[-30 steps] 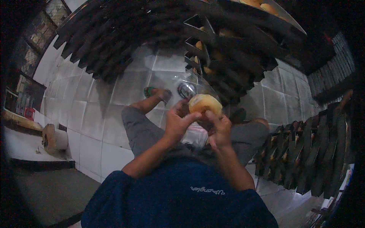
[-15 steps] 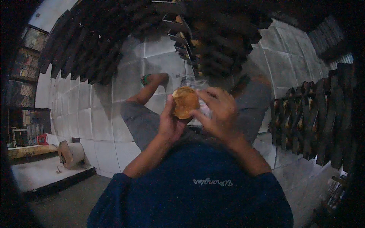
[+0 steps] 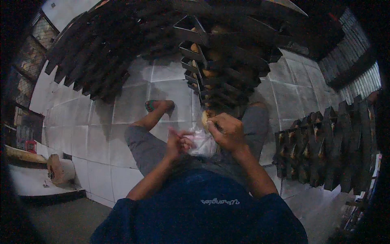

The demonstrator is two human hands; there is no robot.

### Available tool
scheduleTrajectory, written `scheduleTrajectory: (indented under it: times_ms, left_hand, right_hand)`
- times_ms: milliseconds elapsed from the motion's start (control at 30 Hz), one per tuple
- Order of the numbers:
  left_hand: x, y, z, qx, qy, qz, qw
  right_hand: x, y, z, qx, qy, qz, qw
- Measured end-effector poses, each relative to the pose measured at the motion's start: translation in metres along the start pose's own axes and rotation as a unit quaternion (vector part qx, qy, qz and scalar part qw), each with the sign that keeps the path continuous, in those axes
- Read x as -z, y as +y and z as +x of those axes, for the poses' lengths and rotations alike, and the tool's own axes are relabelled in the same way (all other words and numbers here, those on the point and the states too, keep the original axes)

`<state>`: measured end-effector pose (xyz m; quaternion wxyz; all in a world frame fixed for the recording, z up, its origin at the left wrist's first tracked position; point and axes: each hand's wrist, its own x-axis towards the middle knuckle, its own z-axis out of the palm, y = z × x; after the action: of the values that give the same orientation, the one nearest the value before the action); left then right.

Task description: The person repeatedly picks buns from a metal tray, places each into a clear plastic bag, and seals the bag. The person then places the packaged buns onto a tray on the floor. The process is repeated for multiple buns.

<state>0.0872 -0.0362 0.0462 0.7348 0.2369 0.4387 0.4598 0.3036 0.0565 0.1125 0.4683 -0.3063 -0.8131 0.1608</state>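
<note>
A round golden-brown bun point(image 3: 205, 118) is seen nearly edge-on, pinched by the fingertips of my right hand point(image 3: 229, 132). It is in front of the nearest stack of dark trays point(image 3: 221, 83). Lower and to the left, my left hand point(image 3: 177, 144) has its fingers apart, partly blurred by motion, and holds nothing. That hand is beside a pile of clear plastic bags point(image 3: 204, 145) between my legs; whether it touches them I cannot tell.
Rounded bread pieces show in the zigzag stack ahead. More dark stacks stand at far left point(image 3: 93, 53) and at right point(image 3: 325, 146). A brown roll point(image 3: 61, 170) sits on a ledge at left. Grey tiles point(image 3: 172, 95) cover the floor.
Both hands held the bun before. My left hand has let go and moved down beside the bags, while my right hand has the bun, now turned edge-on. The view has shifted slightly.
</note>
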Motion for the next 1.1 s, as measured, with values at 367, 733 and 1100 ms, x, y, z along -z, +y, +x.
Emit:
scheduleTrajectory:
  times_ms: [367,733,1100]
  left_hand:
    - [-0.045,0.013,0.031,0.002,-0.293,-0.372,0.881]
    - [-0.099,0.031,0.019,-0.032,-0.095,-0.272,0.957]
    - [-0.144,0.056,-0.014,0.095,-0.235,-0.411,0.876]
  right_hand:
    - [0.069,-0.085,0.012,-0.32,-0.113,0.091,0.936]
    - [0.023,-0.079,-0.014,-0.056,-0.251,-0.017,0.966]
    - [0.157,-0.056,0.008,-0.044,-0.061,-0.098,0.992]
